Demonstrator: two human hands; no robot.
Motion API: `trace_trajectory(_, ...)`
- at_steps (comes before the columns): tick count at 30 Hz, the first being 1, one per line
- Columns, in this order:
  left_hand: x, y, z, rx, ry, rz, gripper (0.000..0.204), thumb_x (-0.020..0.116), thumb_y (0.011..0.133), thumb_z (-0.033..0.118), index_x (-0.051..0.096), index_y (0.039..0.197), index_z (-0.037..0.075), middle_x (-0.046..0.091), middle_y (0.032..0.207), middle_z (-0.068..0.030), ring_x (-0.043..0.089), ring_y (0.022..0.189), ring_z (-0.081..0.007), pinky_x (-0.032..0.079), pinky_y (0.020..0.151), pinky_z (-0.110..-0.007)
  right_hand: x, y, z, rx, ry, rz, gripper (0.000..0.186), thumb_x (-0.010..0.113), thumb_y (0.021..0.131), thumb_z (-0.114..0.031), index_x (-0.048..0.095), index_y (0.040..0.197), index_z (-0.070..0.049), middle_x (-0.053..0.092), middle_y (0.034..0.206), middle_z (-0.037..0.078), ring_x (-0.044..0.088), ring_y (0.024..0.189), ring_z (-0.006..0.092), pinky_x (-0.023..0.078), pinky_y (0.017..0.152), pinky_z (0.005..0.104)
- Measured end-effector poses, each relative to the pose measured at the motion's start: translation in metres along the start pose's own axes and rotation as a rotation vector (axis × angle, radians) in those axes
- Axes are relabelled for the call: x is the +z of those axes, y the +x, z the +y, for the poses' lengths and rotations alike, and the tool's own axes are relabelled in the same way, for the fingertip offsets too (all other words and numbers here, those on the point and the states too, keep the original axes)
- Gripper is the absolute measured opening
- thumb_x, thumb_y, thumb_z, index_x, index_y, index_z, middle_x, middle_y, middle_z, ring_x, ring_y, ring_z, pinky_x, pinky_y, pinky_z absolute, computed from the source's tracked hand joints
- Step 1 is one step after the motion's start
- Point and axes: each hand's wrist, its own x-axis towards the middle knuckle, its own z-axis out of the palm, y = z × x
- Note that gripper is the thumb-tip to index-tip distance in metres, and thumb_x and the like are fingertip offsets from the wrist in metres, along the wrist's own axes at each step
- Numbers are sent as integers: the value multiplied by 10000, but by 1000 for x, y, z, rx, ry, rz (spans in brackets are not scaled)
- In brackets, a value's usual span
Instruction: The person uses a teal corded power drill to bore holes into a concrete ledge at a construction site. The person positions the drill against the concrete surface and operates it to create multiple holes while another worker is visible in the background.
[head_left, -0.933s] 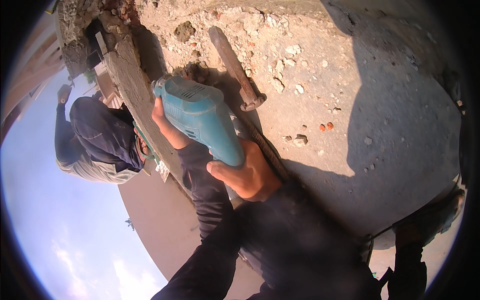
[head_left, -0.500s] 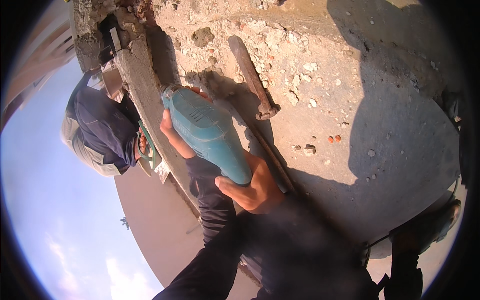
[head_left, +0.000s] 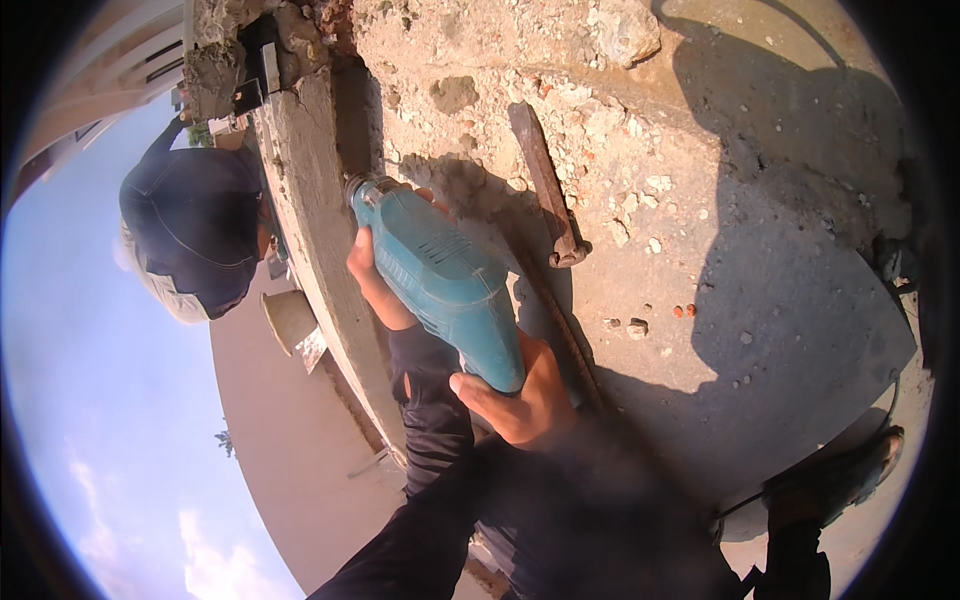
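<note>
My left hand (head_left: 375, 280) wraps round the front of a teal power tool (head_left: 430, 265), some fingertips showing over its top. My right hand (head_left: 515, 395) grips its rear handle, thumb along the lower side. The metal nose points up-left into the shadow beside a concrete ledge (head_left: 325, 250); whether it touches anything is hidden. A rusty steel bar with a knobbed end (head_left: 545, 185) lies on the rubble-strewn concrete right of the tool. A long rusty rod (head_left: 565, 335) runs below it toward my body.
A co-worker (head_left: 195, 225) in dark clothing is beyond the ledge at left, beside a pale bucket (head_left: 290, 320). A broken cavity (head_left: 255, 70) is at the upper left. Rubble (head_left: 630, 215) covers the upper slab. A foot (head_left: 865, 470) shows at lower right.
The view has shifted, so the ledge, bar and rubble sit lower and farther right, along with my hands and the tool. The co-worker has changed posture, uncovering more of the bucket.
</note>
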Motion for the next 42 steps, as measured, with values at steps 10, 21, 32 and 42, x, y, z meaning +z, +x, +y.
trace_trajectory(10,11,5,2,-48,-33,106,646,483,845,529,547,1137,-44,622,1012,-201,621,875,-270,524,773,-374,1,1,-18,-4,-84,25,293,657,821,-82,539,1060,38,575,772,54,543,705,96,461,639,272)
trace_trajectory(21,16,6,10,-38,-72,29,559,473,879,467,542,1159,-12,617,1062,-183,615,924,-276,510,817,-381,1,10,-32,274,134,-39,299,655,822,-99,547,1064,38,567,764,48,528,693,98,447,631,272)
trace_trajectory(32,16,8,7,-28,-168,72,533,519,867,453,565,1129,-8,630,1036,-176,624,887,-271,518,798,-365,-2,13,-31,319,144,-33,346,641,829,-94,540,1124,54,592,840,64,543,744,100,472,696,283)
trace_trajectory(42,20,3,11,-57,-133,26,525,526,860,427,518,1190,18,598,1100,-134,586,989,-252,483,856,-376,-4,12,-30,218,150,-50,210,591,812,-77,548,992,22,514,671,34,476,585,90,409,560,257)
